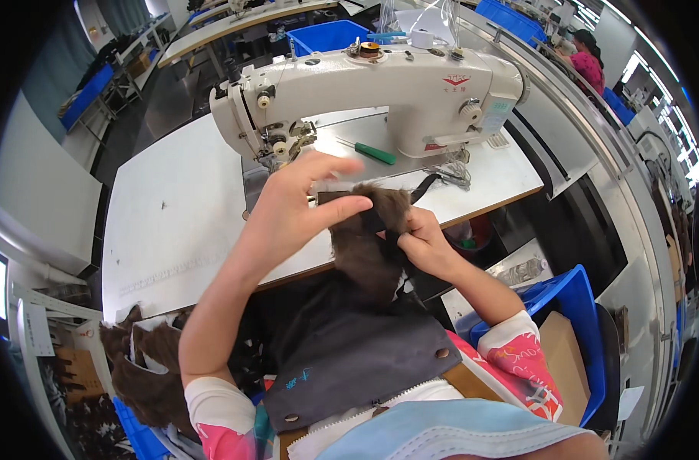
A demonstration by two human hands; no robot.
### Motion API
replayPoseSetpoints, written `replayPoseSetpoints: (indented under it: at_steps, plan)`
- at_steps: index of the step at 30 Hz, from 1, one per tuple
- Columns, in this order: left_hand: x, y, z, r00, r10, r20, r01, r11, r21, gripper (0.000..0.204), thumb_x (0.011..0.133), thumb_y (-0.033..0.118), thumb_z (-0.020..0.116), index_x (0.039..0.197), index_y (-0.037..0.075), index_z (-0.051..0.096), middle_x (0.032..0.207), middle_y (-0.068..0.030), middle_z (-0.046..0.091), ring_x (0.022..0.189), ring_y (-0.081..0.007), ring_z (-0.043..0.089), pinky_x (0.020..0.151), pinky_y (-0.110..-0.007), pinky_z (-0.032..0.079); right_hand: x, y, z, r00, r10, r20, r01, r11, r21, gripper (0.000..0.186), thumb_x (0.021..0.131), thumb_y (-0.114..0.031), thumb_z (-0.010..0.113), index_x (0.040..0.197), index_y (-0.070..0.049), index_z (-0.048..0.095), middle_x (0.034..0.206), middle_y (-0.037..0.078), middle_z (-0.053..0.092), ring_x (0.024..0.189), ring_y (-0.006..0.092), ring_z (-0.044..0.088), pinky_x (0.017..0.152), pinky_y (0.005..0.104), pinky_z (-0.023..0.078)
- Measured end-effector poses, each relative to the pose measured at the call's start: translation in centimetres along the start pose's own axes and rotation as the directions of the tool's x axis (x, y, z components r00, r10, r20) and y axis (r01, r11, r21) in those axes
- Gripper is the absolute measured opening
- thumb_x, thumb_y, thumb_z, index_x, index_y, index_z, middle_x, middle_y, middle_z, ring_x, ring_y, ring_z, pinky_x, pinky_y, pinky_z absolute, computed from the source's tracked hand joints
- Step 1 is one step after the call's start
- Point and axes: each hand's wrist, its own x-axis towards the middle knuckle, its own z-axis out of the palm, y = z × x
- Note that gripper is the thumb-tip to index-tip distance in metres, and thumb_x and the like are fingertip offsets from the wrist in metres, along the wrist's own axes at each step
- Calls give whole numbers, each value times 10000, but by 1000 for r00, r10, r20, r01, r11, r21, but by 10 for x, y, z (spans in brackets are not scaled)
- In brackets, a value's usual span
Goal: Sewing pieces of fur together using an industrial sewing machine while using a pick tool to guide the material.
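A piece of brown fur (361, 257) hangs over the near edge of the white sewing table (173, 207), its upper part close to the sewing machine (326, 84). My right hand (426, 244) is closed around the fur's right side, where a black strip (424, 186) runs up past it. Above the fur's left side, my left hand (296, 199) has thumb and fingers spread, slightly blurred, with nothing visible between them. It is just in front of the machine's needle area, which the hand partly hides. Behind the fur lies a green-handled tool (375, 153) with a thin metal shaft.
A tangle of grey cords or threads (453, 176) lies by the machine's base. More brown fur (154, 360) is heaped at my lower left. On my right stands a blue bin (587, 337) with cardboard inside. Farther off, another person (587, 65) sits beyond a metal rail.
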Motion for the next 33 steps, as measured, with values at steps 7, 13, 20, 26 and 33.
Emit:
replayPoseSetpoints:
  at_steps: [7, 13, 20, 26, 33]
  plan:
    - [36, 23, 18, 885, 143, 444, -97, 987, -125, 149, 821, 76, 635, 921, -34, 635, 761, -58, 624, 701, -74, 543, 625, -238, 431, -22, -38, -35, 992, 22, -125, -18, 999, 32, 306, 802, -42, 603, 1100, 17, 563, 986, 69, 607, 964, 131, 539, 834, 278, 441]
    - [57, 77, 33, 854, 510, 104, -506, 860, -66, 170, 821, 153, 618, 828, -10, 573, 715, -209, 608, 702, -402, 589, 619, -432, 452, -73, 21, -74, 768, 161, 620, 221, 842, -492, 535, 764, -146, 686, 1258, -60, 502, 1225, 132, 566, 1166, 244, 506, 974, 342, 397]
    - [4, 22, 39, 952, 230, 201, -212, 971, -107, 144, 850, 84, 632, 952, -4, 583, 732, -111, 623, 632, -117, 574, 593, -261, 457, -104, 71, -130, 863, 428, 268, -91, 654, -751, 486, 778, -182, 687, 1222, -47, 543, 1090, 116, 639, 1015, 225, 601, 837, 336, 484]
    - [-60, -57, 20, 995, -38, -88, 35, 999, -33, 134, 843, 89, 639, 947, 19, 594, 756, -143, 638, 653, -201, 638, 605, -282, 472, -13, 4, -17, 976, 196, 97, -191, 980, -62, 553, 859, -272, 621, 1308, -1, 444, 1248, 138, 543, 1201, 196, 462, 945, 314, 403]
    - [-82, -79, -59, 757, -647, 91, 559, 569, -603, 234, 908, 188, 584, 971, -33, 625, 829, -22, 644, 778, -69, 589, 686, -222, 472, 47, 60, 79, 966, 207, 157, -238, 948, 211, 187, 860, -138, 628, 946, 26, 607, 752, -13, 613, 698, 34, 484, 632, 202, 421]
